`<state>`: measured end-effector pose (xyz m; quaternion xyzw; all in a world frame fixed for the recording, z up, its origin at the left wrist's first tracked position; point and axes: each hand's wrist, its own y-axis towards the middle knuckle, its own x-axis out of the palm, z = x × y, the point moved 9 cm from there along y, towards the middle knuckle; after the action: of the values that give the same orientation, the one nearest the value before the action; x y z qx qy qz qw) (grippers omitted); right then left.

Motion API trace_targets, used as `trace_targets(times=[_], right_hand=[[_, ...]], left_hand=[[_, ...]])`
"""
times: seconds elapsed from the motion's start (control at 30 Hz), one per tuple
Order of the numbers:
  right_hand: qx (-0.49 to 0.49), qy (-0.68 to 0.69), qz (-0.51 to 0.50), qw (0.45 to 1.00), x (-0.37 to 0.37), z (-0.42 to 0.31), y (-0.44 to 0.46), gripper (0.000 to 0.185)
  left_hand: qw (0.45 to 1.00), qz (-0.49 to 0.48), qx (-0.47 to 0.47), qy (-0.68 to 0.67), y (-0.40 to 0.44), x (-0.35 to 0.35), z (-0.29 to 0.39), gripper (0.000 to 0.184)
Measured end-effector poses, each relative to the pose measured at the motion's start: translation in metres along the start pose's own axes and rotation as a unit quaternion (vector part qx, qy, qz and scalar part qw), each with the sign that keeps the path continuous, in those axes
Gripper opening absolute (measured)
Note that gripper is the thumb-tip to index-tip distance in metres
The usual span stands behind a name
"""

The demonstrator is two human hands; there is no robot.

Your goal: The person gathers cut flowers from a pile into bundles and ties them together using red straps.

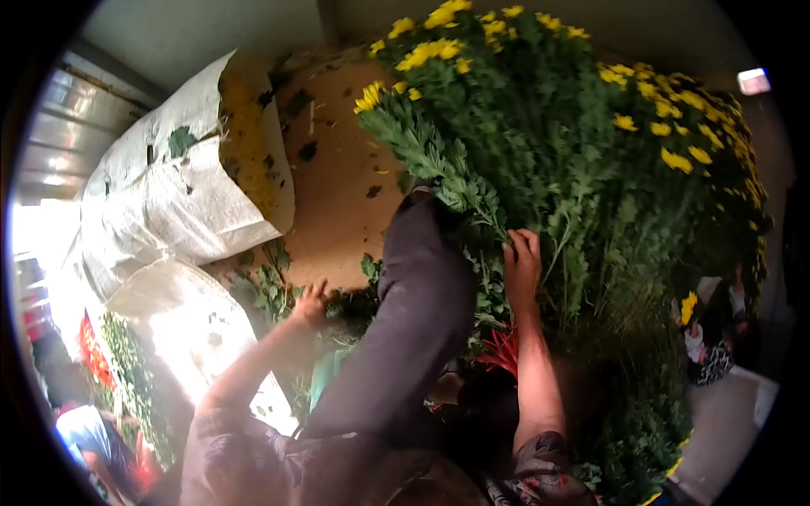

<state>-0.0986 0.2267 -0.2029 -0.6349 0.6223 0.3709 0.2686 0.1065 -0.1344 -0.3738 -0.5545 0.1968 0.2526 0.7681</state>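
Sack (pixel 169 181) lying open beside yellow flowers (pixel 540 143)

The white sack is lying on its side, its mouth facing the pile of flowers. Inside, a dense yellow mass (pixel 246 148) is showing at the opening; its separate pieces are looking too blurred to tell apart. A few dark leaf scraps are clinging to the outside of the sack.

Well to the right of the sack, the right hand (pixel 523 257) is pinching the lower end of a leafy stem (pixel 456 181), fingers close together. The stem is slanting back toward the sack, its yellow bloom being the end nearest to it. The flowers are spreading beyond the stem, on the side away from the sack.

Just below the mouth of the sack, the left hand (pixel 312 305) is reaching over loose greenery (pixel 272 291), fingers spread apart. The person's leg (pixel 422 312) is stretching between the two hands. Brown floor (pixel 329 219), dotted with scraps, is showing between the sack and the flowers.
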Motion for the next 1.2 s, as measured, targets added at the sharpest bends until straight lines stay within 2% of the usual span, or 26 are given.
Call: trace_targets(times=[0.03, 0.07, 0.13, 0.23, 0.3, 0.33, 0.37, 0.43, 0.5, 0.53, 0.57, 0.6, 0.67, 0.73, 0.77, 0.8, 0.9, 0.93, 0.97, 1.0, 1.03, 1.07, 1.1, 1.13, 1.17, 1.2], right_hand=[[0.001, -0.004, 0.021, 1.0, -0.021, -0.011, 0.001, 0.025], [-0.032, 0.02, 0.044, 0.998, -0.042, -0.026, 0.004, 0.026], [-0.047, 0.101, 0.087, 0.99, -0.073, -0.036, 0.003, 0.028], [0.004, 0.18, 0.089, 0.98, -0.103, -0.072, -0.006, 0.028], [-0.028, 0.176, 0.065, 0.982, -0.1, -0.086, -0.012, 0.028], [0.012, 0.197, 0.016, 0.98, -0.094, -0.09, -0.014, 0.029], [-0.081, 0.161, 0.043, 0.983, -0.095, -0.097, -0.015, 0.032], [-0.094, 0.151, 0.048, 0.983, -0.112, -0.08, 0.0, 0.048], [0.023, 0.011, 0.183, 0.983, -0.13, -0.022, 0.021, 0.08], [0.182, -0.022, 0.111, 0.977, -0.112, 0.02, 0.033, 0.106], [0.185, -0.066, 0.129, 0.972, -0.086, 0.046, 0.041, 0.116], [0.254, 0.025, 0.047, 0.966, -0.068, 0.055, 0.041, 0.105], [0.31, 0.113, -0.036, 0.943, -0.058, 0.065, 0.042, 0.095], [0.293, 0.006, -0.083, 0.952, -0.049, 0.101, 0.046, 0.067], [0.252, -0.005, 0.017, 0.968, -0.071, 0.132, 0.041, 0.051], [0.295, 0.004, 0.014, 0.955, -0.112, 0.135, 0.027, 0.05], [0.221, 0.047, 0.167, 0.96, -0.177, 0.162, -0.005, 0.037], [0.191, 0.096, 0.16, 0.964, -0.185, 0.145, -0.012, 0.031], [0.243, 0.117, 0.14, 0.953, -0.186, 0.127, -0.025, 0.033], [0.194, 0.137, 0.154, 0.959, -0.183, 0.106, -0.036, 0.037], [0.217, 0.163, 0.181, 0.945, -0.174, 0.092, -0.048, 0.037], [0.184, 0.179, 0.179, 0.95, -0.159, 0.081, -0.055, 0.033], [0.151, 0.196, 0.176, 0.953, -0.143, 0.07, -0.062, 0.03], [0.091, 0.148, 0.158, 0.972, -0.125, 0.06, -0.064, 0.023], [0.03, 0.102, 0.144, 0.984, -0.105, 0.049, -0.067, 0.02], [0.167, 0.146, 0.09, 0.971, -0.074, 0.06, -0.074, 0.024]], left_hand=[[0.997, 0.072, -0.03, -0.013, -0.007, -0.065, -0.001, 0.065], [0.981, 0.13, 0.006, -0.142, 0.0, -0.11, -0.004, 0.071], [0.89, 0.204, 0.103, -0.393, -0.005, -0.206, 0.027, 0.08], [0.725, 0.221, 0.252, -0.602, -0.056, -0.327, 0.139, 0.085], [0.595, 0.124, 0.326, -0.724, -0.044, -0.36, 0.196, 0.075], [0.635, 0.126, 0.313, -0.696, -0.062, -0.38, 0.228, 0.063], [0.594, 0.083, 0.25, -0.76, -0.074, -0.384, 0.253, 0.047], [0.571, 0.166, 0.228, -0.771, -0.081, -0.405, 0.271, 0.037], [0.581, 0.191, 0.245, -0.752, -0.093, -0.419, 0.287, 0.035], [0.585, 0.213, 0.26, -0.738, -0.098, -0.424, 0.296, 0.034], [0.591, 0.208, 0.264, -0.734, -0.096, -0.42, 0.31, 0.034], [0.567, 0.339, 0.336, -0.672, -0.115, -0.433, 0.316, 0.034], [0.539, 0.462, 0.329, -0.623, -0.137, -0.443, 0.316, 0.033], [0.551, 0.466, 0.356, -0.594, -0.148, -0.462, 0.304, 0.032], [0.566, 0.467, 0.379, -0.564, -0.156, -0.469, 0.296, 0.031], [0.557, 0.439, 0.373, -0.598, -0.147, -0.473, 0.291, 0.036], [0.557, 0.423, 0.319, -0.64, -0.107, -0.46, 0.288, 0.054], [0.578, 0.368, 0.276, -0.673, -0.071, -0.437, 0.286, 0.059], [0.596, 0.312, 0.235, -0.702, -0.032, -0.409, 0.283, 0.065], [0.583, 0.211, 0.252, -0.743, 0.001, -0.383, 0.29, 0.069], [0.59, 0.174, 0.199, -0.763, 0.023, -0.357, 0.292, 0.061], [0.563, 0.063, 0.212, -0.796, 0.012, -0.344, 0.315, 0.048], [0.57, 0.073, 0.2, -0.793, 0.021, -0.339, 0.316, 0.039], [0.539, -0.008, 0.241, -0.807, 0.034, -0.331, 0.325, 0.04], [0.561, 0.005, 0.212, -0.8, 0.032, -0.33, 0.322, 0.049], [0.56, 0.016, 0.206, -0.802, 0.025, -0.331, 0.323, 0.052]])
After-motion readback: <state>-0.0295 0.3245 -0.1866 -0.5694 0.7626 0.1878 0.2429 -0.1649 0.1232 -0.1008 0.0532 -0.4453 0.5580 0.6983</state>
